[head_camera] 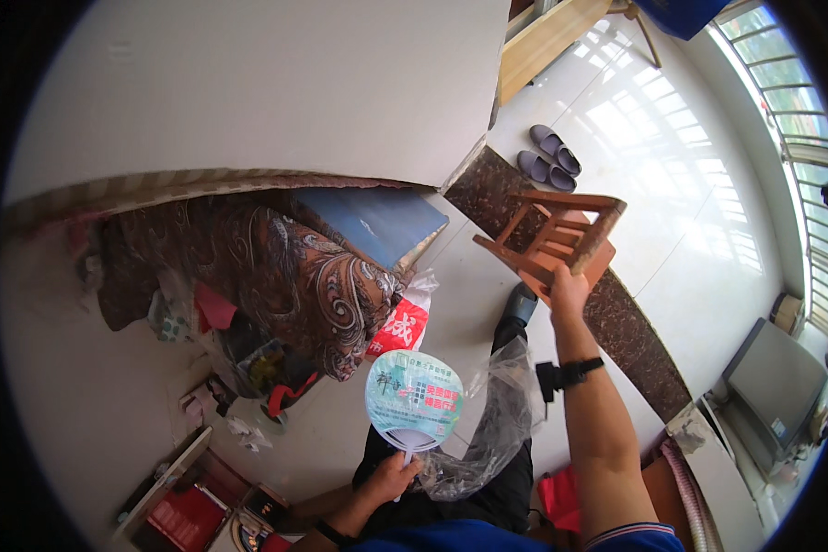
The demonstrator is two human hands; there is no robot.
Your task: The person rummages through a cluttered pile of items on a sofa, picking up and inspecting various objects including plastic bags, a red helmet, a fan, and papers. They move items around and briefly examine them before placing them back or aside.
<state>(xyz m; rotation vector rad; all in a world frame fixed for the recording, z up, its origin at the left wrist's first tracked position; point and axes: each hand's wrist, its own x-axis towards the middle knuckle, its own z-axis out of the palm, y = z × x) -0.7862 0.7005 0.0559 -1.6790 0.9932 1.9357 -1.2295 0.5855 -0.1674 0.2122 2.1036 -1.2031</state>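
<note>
My left hand grips the handle of a plastic hand fan, whose round pale-green face bears writing. Crumpled clear plastic sheeting lies against that hand and runs over my leg. Out in front, my right hand is closed around a rail of a small reddish-brown wooden stool or chair, which is tilted, its legs and slats showing. A red and white plastic bag with writing rests on the floor beyond the fan.
A brown paisley cloth covers a heap at the left, beside a blue board. Grey clogs stand on the tiled floor past a dark stone threshold. A pale wall or panel edge juts in above. An open box sits at lower left.
</note>
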